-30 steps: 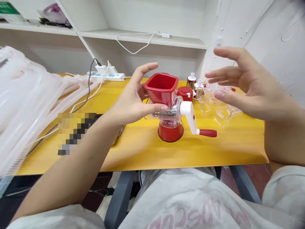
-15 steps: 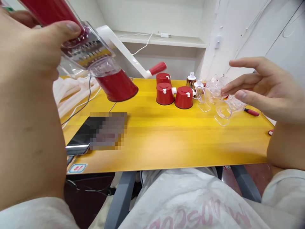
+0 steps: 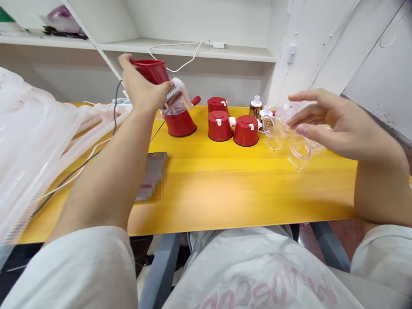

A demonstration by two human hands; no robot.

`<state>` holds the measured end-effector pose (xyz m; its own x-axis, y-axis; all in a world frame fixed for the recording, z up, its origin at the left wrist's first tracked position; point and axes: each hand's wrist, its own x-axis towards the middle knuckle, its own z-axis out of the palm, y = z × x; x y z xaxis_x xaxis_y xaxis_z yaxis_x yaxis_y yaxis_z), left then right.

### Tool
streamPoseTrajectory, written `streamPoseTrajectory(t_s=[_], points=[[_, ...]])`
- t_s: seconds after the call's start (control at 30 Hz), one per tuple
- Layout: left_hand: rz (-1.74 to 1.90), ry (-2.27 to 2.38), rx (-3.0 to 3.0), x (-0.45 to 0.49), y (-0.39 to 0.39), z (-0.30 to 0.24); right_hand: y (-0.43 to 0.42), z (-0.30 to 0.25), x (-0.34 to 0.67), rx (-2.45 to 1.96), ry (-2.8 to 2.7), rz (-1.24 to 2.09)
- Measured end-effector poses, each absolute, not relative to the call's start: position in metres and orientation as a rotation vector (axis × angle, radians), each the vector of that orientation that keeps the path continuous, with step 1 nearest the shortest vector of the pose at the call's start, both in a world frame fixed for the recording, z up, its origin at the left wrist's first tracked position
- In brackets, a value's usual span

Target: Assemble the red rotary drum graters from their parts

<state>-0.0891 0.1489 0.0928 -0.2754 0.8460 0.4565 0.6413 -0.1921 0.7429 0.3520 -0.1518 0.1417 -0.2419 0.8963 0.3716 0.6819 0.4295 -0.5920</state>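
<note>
The left hand (image 3: 141, 88) grips the red grater (image 3: 172, 103) — tilted, base on the counter (image 3: 225, 180). The right hand (image 3: 334, 124) hovers spread wide over clear parts (image 3: 298, 152) — beside 3 red bases (image 3: 225, 122).

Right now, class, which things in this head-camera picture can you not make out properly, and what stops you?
- Flat object on the yellow table: pixelated, so it cannot be identified.
- Red grater: the left hand covers part of its hopper; whether its base rests on the table is unclear.
- Clear plastic parts: the right hand hovers over them, and being transparent their shapes are hard to separate.
- Shelf items: cut off by the top edge.
</note>
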Motion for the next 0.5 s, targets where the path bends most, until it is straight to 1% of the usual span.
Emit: streamPoseTrajectory(t_s=[0.1, 0.2, 0.27, 0.3, 0.33, 0.4, 0.5], points=[[1.463, 1.934, 1.729, -0.082, 0.132, 0.094, -0.158, 0.155, 0.366, -1.370, -1.913, 0.292], [1.526, 1.995, 1.781, -0.072, 0.113, 0.091, -0.156, 0.167, 0.375, -1.512, -1.896, 0.217], [1.570, 1.899, 1.988, -0.058, 0.103, 0.081, -0.143, 0.171, 0.378, -1.624, -1.966, 0.135], [1.531, 1.773, 2.140, -0.048, 0.099, 0.072, -0.132, 0.173, 0.379, -1.678, -2.021, 0.082], [1.455, 1.631, 2.263, -0.038, 0.097, 0.063, -0.119, 0.173, 0.379, -1.732, -2.087, 0.025], [1.184, 1.469, 2.357, -0.019, 0.097, 0.042, -0.086, 0.172, 0.379, -1.817, -2.246, -0.060], [0.799, 1.448, 2.357, -0.002, 0.104, 0.016, -0.033, 0.168, 0.376, -1.872, -2.528, 0.007]])
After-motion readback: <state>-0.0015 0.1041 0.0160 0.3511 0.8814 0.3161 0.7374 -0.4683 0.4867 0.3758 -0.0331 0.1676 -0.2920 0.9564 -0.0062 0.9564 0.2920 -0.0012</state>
